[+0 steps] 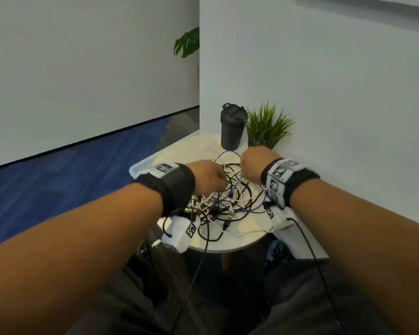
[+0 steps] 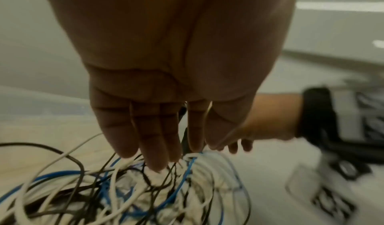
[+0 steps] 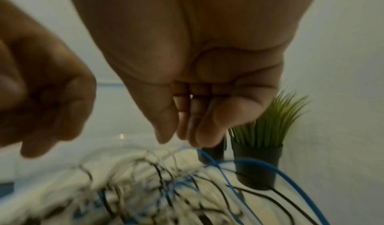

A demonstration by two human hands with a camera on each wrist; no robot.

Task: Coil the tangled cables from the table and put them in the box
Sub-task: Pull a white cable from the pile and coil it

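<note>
Here both hands' fingers, left hand [image 1: 209,176] and right hand [image 1: 255,163], pinch strands of the tangled cables [image 1: 225,201].

Right hand above the cable tangle

The right hand [image 3: 199,80] hangs palm toward the camera, fingers [image 3: 166,126] curved downward with tips close together just over a blue cable [image 3: 268,166]. Below lies a blurred tangle of white, black and blue cables [image 3: 158,187] on the pale worktop [image 3: 280,212]. The left hand [image 3: 41,89] is at left, fingers curled. A grass-like plant in a dark pot [image 3: 264,154] stands by the wall.
</note>
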